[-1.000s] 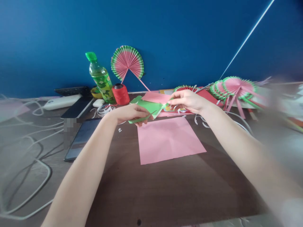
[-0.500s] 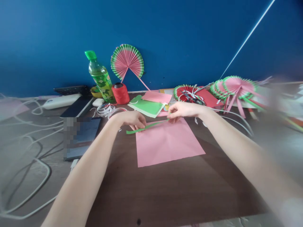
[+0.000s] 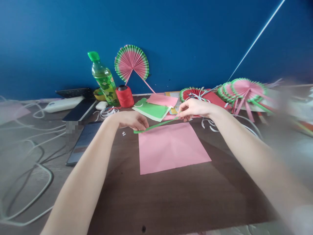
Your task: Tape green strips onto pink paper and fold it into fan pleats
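Note:
A narrow green paper strip [image 3: 160, 124] stretches between my two hands, just above the far edge of a pink paper sheet [image 3: 173, 148]. My left hand [image 3: 135, 120] pinches the strip near its left end, by the sheet's far left corner. Higher and to the right, my right hand [image 3: 189, 109] holds the other end between thumb and fingers. The pink sheet lies flat on the brown table [image 3: 176, 199], with faint creases in it. Behind the hands lie green paper [image 3: 155, 110] and a folded pink piece [image 3: 163, 100].
A green bottle [image 3: 105, 81] and a red thread spool [image 3: 124, 97] stand at the back left. One pleated fan [image 3: 132, 63] leans on the blue wall; more pink-green fans [image 3: 246, 89] lie at the right. Cables [image 3: 50, 176] and a dark tablet-like device [image 3: 84, 140] occupy the left.
The green strip has lifted off the pink sheet's far edge and moved slightly away from me. My right hand has shifted up and right, my left hand slightly up and left.

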`<state>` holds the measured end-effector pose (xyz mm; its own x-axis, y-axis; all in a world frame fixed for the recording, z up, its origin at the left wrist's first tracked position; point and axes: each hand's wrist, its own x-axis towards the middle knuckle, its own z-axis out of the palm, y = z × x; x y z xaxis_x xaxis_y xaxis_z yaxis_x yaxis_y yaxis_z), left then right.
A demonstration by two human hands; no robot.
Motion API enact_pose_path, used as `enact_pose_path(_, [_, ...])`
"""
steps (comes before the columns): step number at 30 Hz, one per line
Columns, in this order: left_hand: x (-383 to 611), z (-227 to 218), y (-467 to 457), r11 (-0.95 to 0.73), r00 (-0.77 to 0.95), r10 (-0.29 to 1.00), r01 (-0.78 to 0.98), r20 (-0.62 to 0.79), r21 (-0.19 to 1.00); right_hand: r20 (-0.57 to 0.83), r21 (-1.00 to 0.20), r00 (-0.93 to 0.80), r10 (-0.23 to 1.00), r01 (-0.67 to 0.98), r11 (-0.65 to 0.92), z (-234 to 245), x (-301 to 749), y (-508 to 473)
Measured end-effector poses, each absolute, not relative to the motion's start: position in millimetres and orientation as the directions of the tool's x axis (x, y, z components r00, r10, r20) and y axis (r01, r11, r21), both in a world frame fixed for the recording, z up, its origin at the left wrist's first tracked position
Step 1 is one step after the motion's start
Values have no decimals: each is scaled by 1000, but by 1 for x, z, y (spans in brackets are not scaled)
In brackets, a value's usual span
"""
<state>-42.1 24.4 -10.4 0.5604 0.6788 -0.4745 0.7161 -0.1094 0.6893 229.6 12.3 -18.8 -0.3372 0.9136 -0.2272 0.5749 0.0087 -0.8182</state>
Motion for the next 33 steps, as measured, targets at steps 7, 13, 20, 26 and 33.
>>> enact_pose_path(7, [-39, -13, 28, -182, 534, 743, 741, -404, 646, -248, -758, -353, 902, 651, 47, -23, 238, 18])
enact_pose_path(13, [-36, -19, 32, -270, 572, 737, 738, -360, 619, -322, -668, -339, 884, 743, 41, -23, 237, 17])
enact_pose_path(20, [-35, -22, 32, -254, 569, 738, 732, -362, 632, -417, -582, -376, 827, 810, 75, -21, 238, 16])
enact_pose_path(26, [-35, -26, 36, -286, 573, 745, 738, -343, 611, -464, -520, -334, 821, 853, 53, -21, 240, 16])
enact_pose_path(33, [-31, -23, 32, -326, 565, 731, 783, -384, 530, -522, -460, -336, 784, 885, 73, -23, 243, 21])
